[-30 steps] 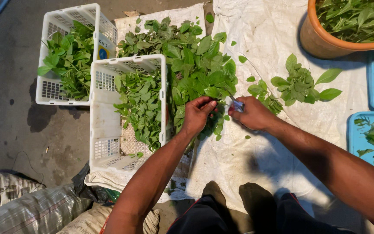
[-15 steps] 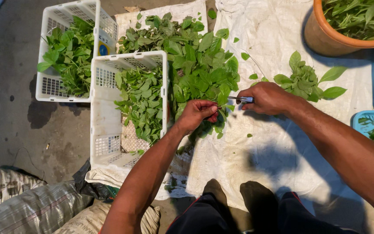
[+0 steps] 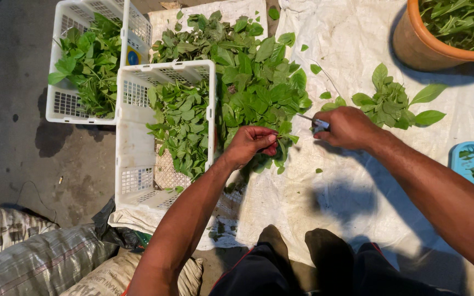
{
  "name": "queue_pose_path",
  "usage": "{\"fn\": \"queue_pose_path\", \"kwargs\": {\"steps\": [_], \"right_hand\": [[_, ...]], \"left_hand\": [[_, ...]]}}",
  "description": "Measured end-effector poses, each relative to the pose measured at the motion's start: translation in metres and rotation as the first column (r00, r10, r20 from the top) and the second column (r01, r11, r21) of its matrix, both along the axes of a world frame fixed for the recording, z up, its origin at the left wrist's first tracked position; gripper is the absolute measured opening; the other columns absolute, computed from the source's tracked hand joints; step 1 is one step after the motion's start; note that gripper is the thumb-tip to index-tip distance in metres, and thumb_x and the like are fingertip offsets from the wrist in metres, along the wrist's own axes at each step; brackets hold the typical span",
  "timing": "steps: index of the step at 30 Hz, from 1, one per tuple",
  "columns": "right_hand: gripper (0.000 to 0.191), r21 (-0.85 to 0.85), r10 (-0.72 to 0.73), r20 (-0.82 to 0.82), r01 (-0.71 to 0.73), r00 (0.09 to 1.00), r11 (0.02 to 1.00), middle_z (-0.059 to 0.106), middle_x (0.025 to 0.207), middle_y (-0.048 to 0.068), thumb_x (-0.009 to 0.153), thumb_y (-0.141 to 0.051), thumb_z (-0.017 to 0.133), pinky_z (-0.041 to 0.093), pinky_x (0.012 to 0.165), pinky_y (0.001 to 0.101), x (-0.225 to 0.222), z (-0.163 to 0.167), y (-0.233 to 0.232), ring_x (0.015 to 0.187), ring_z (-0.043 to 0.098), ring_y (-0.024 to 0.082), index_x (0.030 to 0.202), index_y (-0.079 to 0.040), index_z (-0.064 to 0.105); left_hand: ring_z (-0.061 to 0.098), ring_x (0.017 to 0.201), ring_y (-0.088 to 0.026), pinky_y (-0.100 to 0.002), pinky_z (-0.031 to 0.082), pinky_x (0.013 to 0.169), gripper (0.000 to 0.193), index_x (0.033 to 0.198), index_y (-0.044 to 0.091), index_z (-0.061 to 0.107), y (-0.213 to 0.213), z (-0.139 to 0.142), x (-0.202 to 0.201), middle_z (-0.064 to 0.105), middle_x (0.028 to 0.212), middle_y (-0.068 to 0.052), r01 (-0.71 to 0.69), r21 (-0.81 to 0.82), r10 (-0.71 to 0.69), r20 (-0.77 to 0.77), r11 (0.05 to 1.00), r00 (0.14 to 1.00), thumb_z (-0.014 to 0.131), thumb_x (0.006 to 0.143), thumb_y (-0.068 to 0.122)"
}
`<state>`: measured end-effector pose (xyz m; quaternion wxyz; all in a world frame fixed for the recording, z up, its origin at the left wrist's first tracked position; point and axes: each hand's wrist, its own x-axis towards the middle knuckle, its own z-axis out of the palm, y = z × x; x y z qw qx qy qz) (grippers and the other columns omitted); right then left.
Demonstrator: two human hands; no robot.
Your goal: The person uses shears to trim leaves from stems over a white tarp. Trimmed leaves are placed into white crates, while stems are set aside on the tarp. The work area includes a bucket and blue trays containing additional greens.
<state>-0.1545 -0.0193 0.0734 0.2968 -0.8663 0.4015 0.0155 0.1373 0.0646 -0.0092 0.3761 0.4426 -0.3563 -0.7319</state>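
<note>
We sit on the floor and look down at our two hands. Our left hand (image 3: 250,143) is curled up, and its fingers pinch some leafy stems at the near edge of the big pile of green leaves (image 3: 248,82). Our right hand (image 3: 346,127) is closed around a small knife (image 3: 316,123). Its thin blade pointing toward the pile. The two hands are near each other but do not touch. The pile lies on a white cloth (image 3: 357,186) spread on the floor. Just left of the pile is a white plastic crate (image 3: 138,159) with leaves in it. A second white crate (image 3: 61,104) with leaves sits beyond it. A small bunch of leaves (image 3: 390,104) lies behind our right hand. An orange pot (image 3: 418,46) full of greens stands at the far right.
</note>
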Motion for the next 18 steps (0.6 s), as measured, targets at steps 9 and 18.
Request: {"fn": "queue_pose_path", "kwargs": {"steps": [9,18], "right_hand": [[0.029,0.159,0.054,-0.028,-0.049,0.998,0.986,0.075,0.082,0.014,0.083,-0.031,0.077,0.057,0.074,0.0477,0.025,0.009,0.02,0.075,0.074,0.031,0.104,-0.012,0.069],[0.021,0.125,-0.007,-0.034,0.011,0.999,0.992,0.074,0.077,0.012,0.085,-0.028,0.075,0.057,0.071,0.0479,0.025,0.012,0.021,0.07,0.073,0.029,0.099,-0.013,0.072]], "left_hand": [[0.074,0.078,-0.018,-0.032,0.064,0.074,0.031,0.119,-0.007,0.07,-0.003,0.001,-0.003,0.075,0.094,-0.013,0.019,0.016,-0.019,0.016,1.0,1.0,0.072,0.097,0.015],[0.074,0.079,-0.019,-0.033,0.064,0.074,0.028,0.116,-0.006,0.069,0.001,0.005,-0.002,0.075,0.093,-0.013,-0.015,0.016,0.015,-0.019,1.0,1.0,0.071,0.098,0.015]]}}
